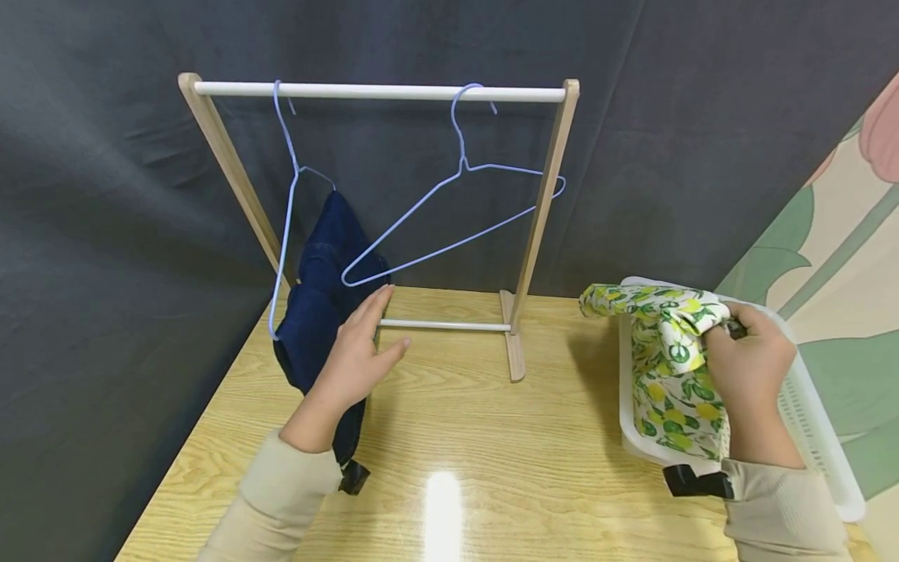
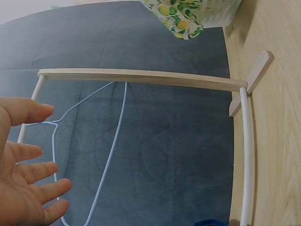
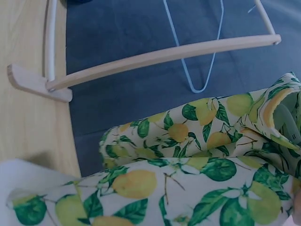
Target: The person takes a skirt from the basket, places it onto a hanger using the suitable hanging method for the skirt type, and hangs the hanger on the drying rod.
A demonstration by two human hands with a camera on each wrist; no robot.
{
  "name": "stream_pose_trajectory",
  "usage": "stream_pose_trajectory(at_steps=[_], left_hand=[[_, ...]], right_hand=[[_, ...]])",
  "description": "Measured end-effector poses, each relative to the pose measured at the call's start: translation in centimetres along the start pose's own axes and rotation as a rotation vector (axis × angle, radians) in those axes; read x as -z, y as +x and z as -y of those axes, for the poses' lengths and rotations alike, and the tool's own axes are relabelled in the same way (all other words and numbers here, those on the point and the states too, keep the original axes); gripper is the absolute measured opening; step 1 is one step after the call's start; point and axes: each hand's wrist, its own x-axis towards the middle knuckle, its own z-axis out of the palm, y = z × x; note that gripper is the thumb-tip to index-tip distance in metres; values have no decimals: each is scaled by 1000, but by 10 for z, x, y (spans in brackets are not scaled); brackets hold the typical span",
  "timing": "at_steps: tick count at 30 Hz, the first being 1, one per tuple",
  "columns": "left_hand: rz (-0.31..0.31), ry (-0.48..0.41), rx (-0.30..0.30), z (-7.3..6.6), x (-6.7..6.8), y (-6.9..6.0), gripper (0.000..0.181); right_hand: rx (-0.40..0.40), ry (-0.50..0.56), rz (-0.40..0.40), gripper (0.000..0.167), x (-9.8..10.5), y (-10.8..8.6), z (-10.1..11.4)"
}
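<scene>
Over the basket at the right, my right hand (image 1: pixel 747 355) grips a white lemon-print cloth (image 1: pixel 677 410) by its bunched upper part. Part of the cloth juts left past the basket's rim, and the rest hangs down inside. The cloth (image 3: pixel 178 188) fills the lower right wrist view, with only a bit of the hand at the edge. My left hand (image 1: pixel 360 359) is raised in front of a dark blue denim garment (image 1: pixel 312 312), fingers extended and holding nothing. A bare light-blue hanger (image 1: pixel 435 251) hangs behind and above it; in the left wrist view the hand (image 2: pixel 23 179) appears spread.
A wood-and-white rack (image 1: pixel 379 92) stands on the wooden table (image 1: pixel 477 437). Its left hanger (image 1: pixel 288 211) carries the denim garment. The white plastic basket (image 1: pixel 818 429) sits at the table's right side. A dark curtain (image 1: pixel 667 156) covers the back, beside a flower-patterned surface (image 1: pixel 843 257).
</scene>
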Motion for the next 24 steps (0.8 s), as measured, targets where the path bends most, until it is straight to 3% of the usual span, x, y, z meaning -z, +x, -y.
stream_pose_trajectory(at_steps=[5, 9, 13, 24], left_hand=[[13, -8, 25, 2, -3, 0, 67], [26, -24, 66, 4, -6, 0, 68], [45, -44, 103, 7, -10, 0, 69], [47, -50, 96, 10, -13, -1, 71]], right_hand=[[63, 147, -124, 21, 15, -16, 44], [118, 207, -164, 20, 21, -25, 66], [155, 264, -202, 21, 23, -29, 76], [211, 573, -310, 20, 24, -31, 95]])
